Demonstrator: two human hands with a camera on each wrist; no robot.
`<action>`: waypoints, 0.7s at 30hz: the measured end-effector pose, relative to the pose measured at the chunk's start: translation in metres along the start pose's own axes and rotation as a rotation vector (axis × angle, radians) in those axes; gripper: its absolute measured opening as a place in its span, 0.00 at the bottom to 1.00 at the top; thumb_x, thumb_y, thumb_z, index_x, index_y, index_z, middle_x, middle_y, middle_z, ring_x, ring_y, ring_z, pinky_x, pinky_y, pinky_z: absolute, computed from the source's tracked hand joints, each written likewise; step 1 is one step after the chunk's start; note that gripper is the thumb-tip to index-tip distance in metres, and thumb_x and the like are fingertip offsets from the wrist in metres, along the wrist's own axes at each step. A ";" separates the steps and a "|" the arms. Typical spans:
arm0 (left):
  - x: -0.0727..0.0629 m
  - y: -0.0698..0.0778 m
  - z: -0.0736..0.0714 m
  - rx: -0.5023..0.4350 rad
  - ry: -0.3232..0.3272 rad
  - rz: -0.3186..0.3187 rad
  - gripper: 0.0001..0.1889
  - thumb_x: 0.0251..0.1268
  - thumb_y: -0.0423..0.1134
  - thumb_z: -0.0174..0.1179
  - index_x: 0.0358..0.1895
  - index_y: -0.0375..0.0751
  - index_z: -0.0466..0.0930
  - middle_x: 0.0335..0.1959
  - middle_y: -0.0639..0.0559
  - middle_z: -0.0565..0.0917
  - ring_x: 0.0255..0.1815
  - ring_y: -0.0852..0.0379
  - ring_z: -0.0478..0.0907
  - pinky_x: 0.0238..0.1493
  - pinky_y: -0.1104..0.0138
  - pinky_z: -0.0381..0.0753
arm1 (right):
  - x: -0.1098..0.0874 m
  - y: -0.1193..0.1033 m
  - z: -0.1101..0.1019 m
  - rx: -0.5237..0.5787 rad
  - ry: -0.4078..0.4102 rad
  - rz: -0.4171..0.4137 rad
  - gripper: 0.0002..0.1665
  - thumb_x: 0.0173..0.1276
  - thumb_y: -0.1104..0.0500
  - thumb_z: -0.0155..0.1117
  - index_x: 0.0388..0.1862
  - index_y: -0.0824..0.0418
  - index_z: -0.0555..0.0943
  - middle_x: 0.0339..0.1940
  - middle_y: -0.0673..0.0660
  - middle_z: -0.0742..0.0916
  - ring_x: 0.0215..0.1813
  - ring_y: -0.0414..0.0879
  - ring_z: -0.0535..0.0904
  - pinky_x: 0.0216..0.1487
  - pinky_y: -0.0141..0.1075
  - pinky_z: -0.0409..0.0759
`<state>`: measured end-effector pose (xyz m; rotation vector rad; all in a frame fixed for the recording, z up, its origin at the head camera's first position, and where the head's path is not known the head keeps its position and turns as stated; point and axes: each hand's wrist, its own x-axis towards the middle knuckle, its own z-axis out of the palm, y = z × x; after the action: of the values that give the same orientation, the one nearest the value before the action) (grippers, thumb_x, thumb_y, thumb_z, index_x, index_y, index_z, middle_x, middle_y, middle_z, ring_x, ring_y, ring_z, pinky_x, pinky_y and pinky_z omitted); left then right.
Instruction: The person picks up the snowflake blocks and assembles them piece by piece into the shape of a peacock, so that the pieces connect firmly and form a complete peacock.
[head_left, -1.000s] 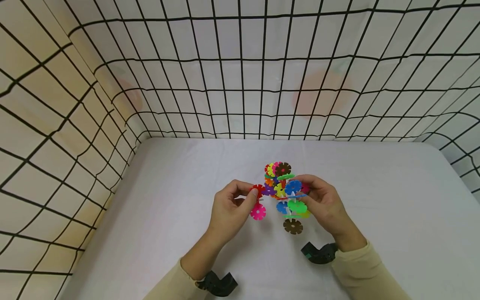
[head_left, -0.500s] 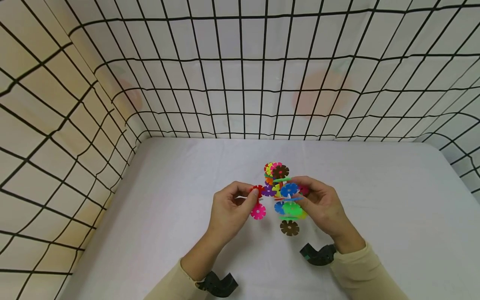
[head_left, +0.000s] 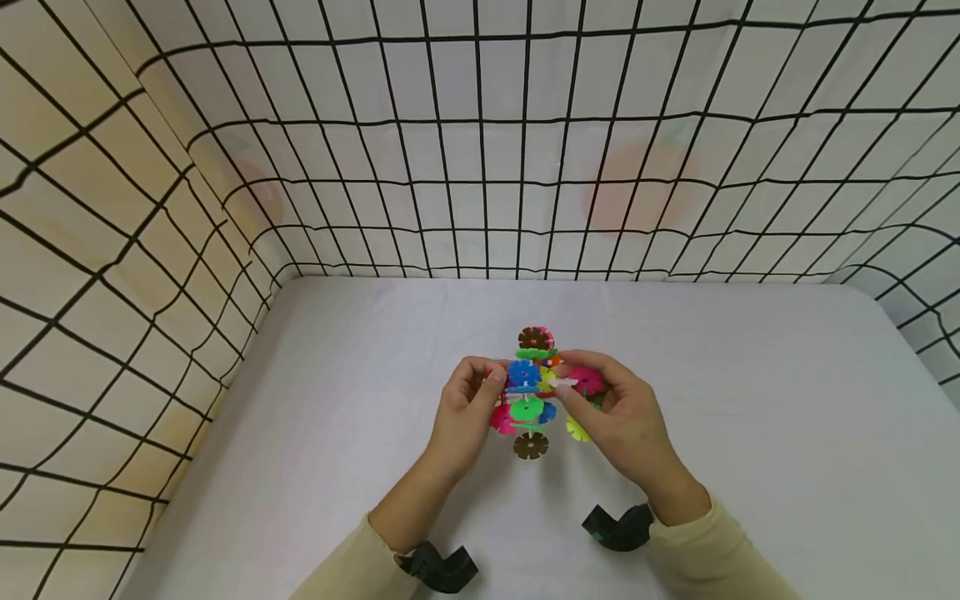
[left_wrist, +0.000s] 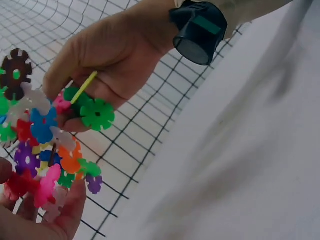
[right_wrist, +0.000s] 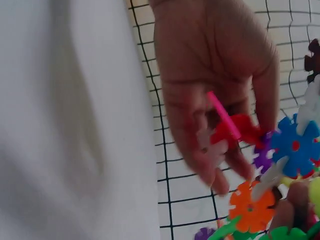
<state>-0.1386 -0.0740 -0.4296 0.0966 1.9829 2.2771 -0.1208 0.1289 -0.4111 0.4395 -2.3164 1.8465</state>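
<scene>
Between both hands, raised over the table, is a model of interlocking plastic snowflake discs (head_left: 527, 409) in many colours. A blue disc (head_left: 524, 374) faces the head camera, with one brown disc (head_left: 536, 338) at the top and another brown disc (head_left: 531, 446) at the bottom. My left hand (head_left: 467, 408) pinches the model's left side, where a red disc (right_wrist: 239, 129) and a pink disc (head_left: 503, 419) sit. Thumb and fingers of my right hand (head_left: 618, 417) grip the right side, beside a magenta disc (head_left: 587, 381) and a yellow disc (head_left: 577, 429). Parts of the model behind the fingers are hidden.
A white cloth-covered table (head_left: 360, 350) lies under the hands. Black grid netting (head_left: 480, 179) rises along its back and sides. Dark camera mounts (head_left: 621, 527) stick out from both wrists, close above the cloth.
The model has turned and shifted left, so its blue and brown discs stand nearer my left hand. My right hand has moved left with it; my left hand has edged right.
</scene>
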 end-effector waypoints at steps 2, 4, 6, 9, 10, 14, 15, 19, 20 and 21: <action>0.002 -0.005 0.000 -0.104 -0.009 -0.077 0.06 0.81 0.37 0.48 0.51 0.40 0.70 0.44 0.54 0.81 0.41 0.62 0.81 0.40 0.75 0.84 | -0.001 -0.002 0.003 -0.025 -0.029 0.022 0.25 0.70 0.66 0.68 0.64 0.63 0.77 0.51 0.57 0.87 0.45 0.39 0.83 0.44 0.26 0.86; 0.004 -0.009 -0.001 -0.183 -0.005 -0.142 0.05 0.81 0.37 0.47 0.51 0.42 0.69 0.41 0.55 0.81 0.40 0.63 0.83 0.42 0.74 0.86 | -0.002 -0.004 0.005 -0.041 -0.059 0.039 0.26 0.70 0.64 0.68 0.66 0.61 0.76 0.52 0.58 0.88 0.45 0.39 0.84 0.45 0.27 0.86; 0.006 -0.012 -0.002 -0.218 0.013 -0.197 0.04 0.81 0.38 0.48 0.51 0.44 0.70 0.42 0.58 0.84 0.40 0.63 0.86 0.44 0.71 0.87 | -0.002 -0.006 0.006 -0.042 -0.080 0.048 0.26 0.71 0.64 0.67 0.67 0.61 0.76 0.53 0.59 0.88 0.45 0.40 0.85 0.46 0.27 0.86; 0.008 -0.016 -0.004 -0.231 0.021 -0.252 0.05 0.80 0.39 0.49 0.50 0.47 0.72 0.42 0.58 0.85 0.40 0.62 0.86 0.43 0.70 0.87 | -0.002 -0.009 0.005 -0.081 -0.096 0.049 0.26 0.72 0.62 0.66 0.67 0.59 0.75 0.55 0.58 0.88 0.48 0.43 0.86 0.48 0.26 0.86; 0.008 -0.017 -0.004 -0.240 0.018 -0.266 0.05 0.80 0.39 0.49 0.50 0.48 0.73 0.42 0.58 0.85 0.40 0.62 0.86 0.43 0.70 0.87 | -0.002 -0.011 0.005 -0.102 -0.101 0.050 0.25 0.73 0.62 0.66 0.67 0.59 0.75 0.56 0.57 0.88 0.49 0.44 0.86 0.49 0.26 0.85; 0.008 -0.019 -0.007 -0.321 -0.054 -0.291 0.06 0.81 0.40 0.48 0.45 0.53 0.75 0.42 0.58 0.85 0.40 0.62 0.86 0.42 0.70 0.87 | -0.003 -0.019 0.002 -0.196 -0.117 0.059 0.23 0.75 0.58 0.64 0.67 0.57 0.77 0.58 0.55 0.87 0.55 0.47 0.85 0.54 0.25 0.83; 0.008 -0.019 -0.008 -0.352 -0.083 -0.292 0.07 0.81 0.41 0.47 0.43 0.55 0.76 0.42 0.58 0.85 0.40 0.62 0.86 0.41 0.71 0.87 | -0.003 -0.021 0.000 -0.207 -0.111 0.060 0.22 0.76 0.58 0.63 0.66 0.57 0.77 0.58 0.55 0.87 0.54 0.47 0.86 0.53 0.26 0.83; 0.004 -0.014 -0.011 -0.448 -0.233 -0.334 0.09 0.81 0.46 0.47 0.40 0.61 0.76 0.44 0.59 0.84 0.41 0.64 0.85 0.40 0.72 0.87 | 0.000 -0.019 -0.007 -0.218 -0.009 0.077 0.17 0.79 0.57 0.58 0.62 0.60 0.79 0.54 0.57 0.88 0.49 0.42 0.84 0.48 0.26 0.84; 0.002 -0.012 -0.012 -0.463 -0.271 -0.346 0.09 0.81 0.47 0.46 0.40 0.61 0.76 0.45 0.60 0.84 0.43 0.64 0.85 0.41 0.72 0.87 | 0.002 -0.016 -0.008 -0.206 0.000 0.109 0.18 0.80 0.55 0.57 0.63 0.59 0.78 0.55 0.57 0.87 0.51 0.43 0.84 0.48 0.27 0.84; 0.000 -0.009 -0.013 -0.460 -0.310 -0.359 0.10 0.82 0.48 0.44 0.42 0.61 0.76 0.46 0.60 0.84 0.44 0.65 0.85 0.43 0.73 0.87 | 0.004 -0.014 -0.009 -0.187 -0.006 0.150 0.19 0.80 0.54 0.57 0.64 0.59 0.77 0.57 0.58 0.86 0.51 0.45 0.83 0.49 0.30 0.85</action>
<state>-0.1397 -0.0857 -0.4406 0.0415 1.1867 2.2446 -0.1206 0.1344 -0.3947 0.2539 -2.5596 1.6670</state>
